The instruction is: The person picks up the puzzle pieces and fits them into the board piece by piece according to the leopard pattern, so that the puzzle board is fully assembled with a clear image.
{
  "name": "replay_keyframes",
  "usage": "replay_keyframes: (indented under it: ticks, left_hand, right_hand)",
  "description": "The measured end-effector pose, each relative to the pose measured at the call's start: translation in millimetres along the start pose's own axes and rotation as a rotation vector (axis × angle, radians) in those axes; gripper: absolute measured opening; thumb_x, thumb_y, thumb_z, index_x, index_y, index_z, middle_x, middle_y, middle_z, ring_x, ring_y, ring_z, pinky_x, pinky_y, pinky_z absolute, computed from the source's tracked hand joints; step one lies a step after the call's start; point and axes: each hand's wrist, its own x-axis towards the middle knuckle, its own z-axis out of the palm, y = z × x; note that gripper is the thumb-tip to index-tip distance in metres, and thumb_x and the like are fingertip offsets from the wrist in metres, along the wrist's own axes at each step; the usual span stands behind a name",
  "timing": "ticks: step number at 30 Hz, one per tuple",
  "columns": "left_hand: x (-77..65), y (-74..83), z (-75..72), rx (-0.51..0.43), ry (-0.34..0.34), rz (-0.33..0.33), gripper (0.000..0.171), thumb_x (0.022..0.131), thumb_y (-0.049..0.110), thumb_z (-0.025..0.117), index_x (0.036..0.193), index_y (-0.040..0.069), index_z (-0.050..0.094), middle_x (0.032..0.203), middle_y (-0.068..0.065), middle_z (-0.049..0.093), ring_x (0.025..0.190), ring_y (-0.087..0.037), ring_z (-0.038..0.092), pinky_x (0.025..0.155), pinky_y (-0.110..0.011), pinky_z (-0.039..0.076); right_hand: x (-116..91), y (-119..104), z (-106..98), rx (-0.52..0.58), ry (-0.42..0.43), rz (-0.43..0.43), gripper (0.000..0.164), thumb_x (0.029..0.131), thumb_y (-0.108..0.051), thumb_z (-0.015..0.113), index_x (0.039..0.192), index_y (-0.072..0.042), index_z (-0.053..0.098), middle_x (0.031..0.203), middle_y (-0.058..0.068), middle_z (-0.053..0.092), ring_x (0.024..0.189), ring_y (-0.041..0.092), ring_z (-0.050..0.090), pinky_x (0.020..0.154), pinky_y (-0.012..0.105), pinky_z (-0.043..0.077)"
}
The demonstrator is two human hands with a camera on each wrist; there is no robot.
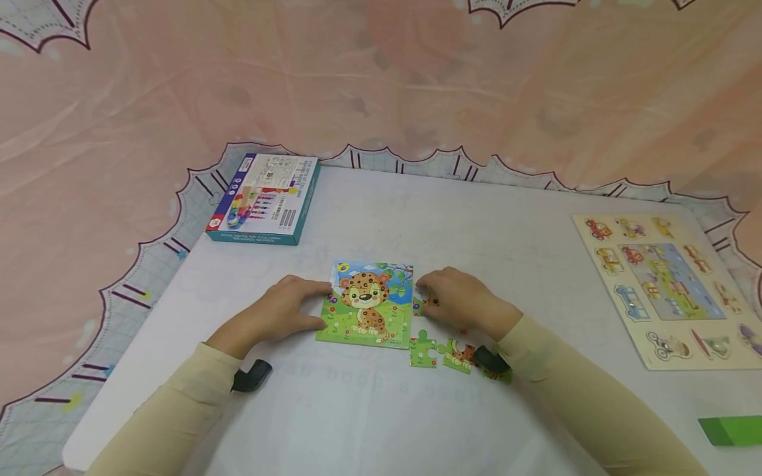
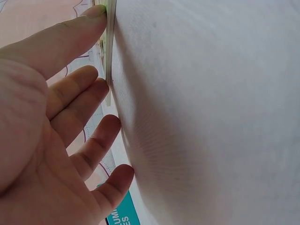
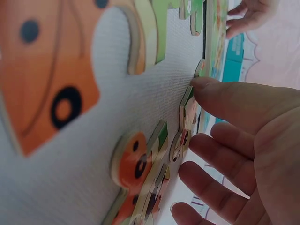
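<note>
A square leopard picture board [image 1: 366, 307] lies on the white table. My left hand [image 1: 276, 307] rests at its left edge, thumb and forefinger spread apart and touching it; in the left wrist view the thumb [image 2: 70, 40] meets the board's side and the other fingers are loosely extended. My right hand [image 1: 461, 301] is just past the board's right edge, thumb and fingers around a jigsaw puzzle piece [image 3: 187, 108] low over the cloth. More puzzle pieces [image 1: 423, 350] lie below that hand, some partly hidden by the wrist.
A boxed toy [image 1: 264, 198] lies at the back left. On the right is a wooden vehicle puzzle board [image 1: 643, 337], with a green block [image 1: 732, 431] nearer the front. A patterned cloth [image 1: 381, 86] hangs behind the table.
</note>
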Motion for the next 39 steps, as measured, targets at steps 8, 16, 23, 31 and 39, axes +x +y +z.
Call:
replay_keyframes:
  ticks: [8, 16, 23, 31, 39]
  left_hand:
    - [0.3, -1.1, 0.7, 0.001, 0.004, 0.005, 0.065, 0.084, 0.026, 0.082, 0.142, 0.012, 0.058, 0.141, -0.011, 0.056, 0.132, -0.036, 0.043, 0.108, -0.058, 0.036]
    - [-0.2, 0.2, 0.4, -0.002, 0.006, 0.000, 0.065, 0.083, 0.026, 0.083, 0.142, 0.012, 0.058, 0.141, -0.010, 0.057, 0.132, -0.035, 0.043, 0.108, -0.057, 0.036]
    - [-1.4, 0.5, 0.0, -0.007, 0.001, -0.004, 0.065, 0.084, 0.026, 0.082, 0.143, 0.013, 0.058, 0.141, -0.010, 0.056, 0.132, -0.035, 0.043, 0.109, -0.057, 0.036]
    - [-0.7, -0.8, 0.6, -0.001, 0.007, 0.006, 0.065, 0.084, 0.025, 0.082, 0.143, 0.012, 0.057, 0.141, -0.011, 0.056, 0.132, -0.036, 0.043, 0.108, -0.057, 0.036]
    - [-0.4, -1.0, 0.6, -0.005, 0.002, -0.004, 0.065, 0.084, 0.026, 0.082, 0.143, 0.013, 0.057, 0.142, -0.010, 0.055, 0.133, -0.036, 0.042, 0.109, -0.057, 0.035]
  right_hand:
    - [0.7, -0.6, 0.9, 0.006, -0.002, 0.006, 0.039, 0.094, -0.021, 0.070, 0.127, -0.001, 0.064, 0.125, 0.012, 0.066, 0.117, 0.031, 0.059, 0.098, 0.045, 0.048]
    - [2.1, -3.5, 1.6, 0.028, -0.006, 0.012, 0.035, 0.094, -0.019, 0.068, 0.125, -0.003, 0.066, 0.122, 0.010, 0.067, 0.117, 0.030, 0.059, 0.099, 0.046, 0.048]
    - [-2.0, -4.1, 1.7, 0.033, -0.013, -0.007, 0.042, 0.092, -0.028, 0.071, 0.126, -0.003, 0.066, 0.123, 0.009, 0.067, 0.116, 0.028, 0.059, 0.099, 0.046, 0.047]
    - [-2.2, -6.7, 1.9, 0.035, -0.012, -0.033, 0.042, 0.093, -0.026, 0.071, 0.127, -0.002, 0.065, 0.126, 0.010, 0.066, 0.119, 0.029, 0.058, 0.102, 0.045, 0.046]
    - [1.8, -7.4, 3.8, 0.036, 0.004, -0.039, 0.036, 0.094, -0.024, 0.071, 0.124, -0.003, 0.067, 0.123, 0.009, 0.067, 0.116, 0.028, 0.060, 0.100, 0.044, 0.047]
